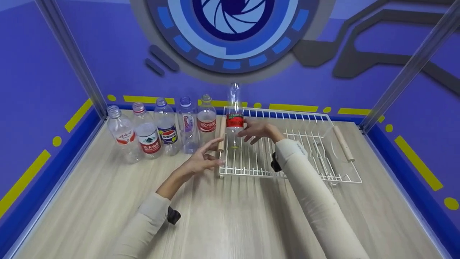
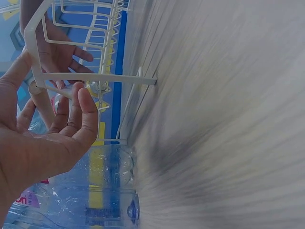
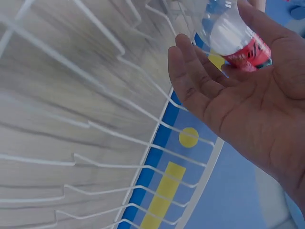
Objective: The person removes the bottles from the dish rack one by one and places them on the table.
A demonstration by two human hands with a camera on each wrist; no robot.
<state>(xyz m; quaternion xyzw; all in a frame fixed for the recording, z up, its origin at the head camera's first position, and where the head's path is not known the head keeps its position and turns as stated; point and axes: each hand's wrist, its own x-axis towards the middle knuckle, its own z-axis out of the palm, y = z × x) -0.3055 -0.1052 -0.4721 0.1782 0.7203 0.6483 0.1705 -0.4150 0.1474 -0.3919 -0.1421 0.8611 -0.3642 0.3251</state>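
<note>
A clear plastic bottle (image 1: 235,121) with a red and green label stands on end at the left side of a white wire rack (image 1: 257,175). Its lower end is yellowish and sits among the wires. My right hand (image 1: 257,130) is just right of the bottle, fingers loosely bent; the right wrist view shows the palm (image 3: 248,105) holding nothing. At the rack's left side my left hand (image 1: 196,162) is spread about the wooden handle (image 1: 222,135). In the left wrist view its thumb touches the white frame (image 2: 35,52), and the other fingers bend loosely near the handle.
Left of the rack several uncapped plastic bottles stand in a row, from one with a red-and-white label (image 1: 124,136) to a red-labelled one (image 1: 207,124). A second wooden handle (image 1: 343,143) is on the rack's right side. Blue walls (image 1: 269,86) enclose the wooden table (image 1: 222,216).
</note>
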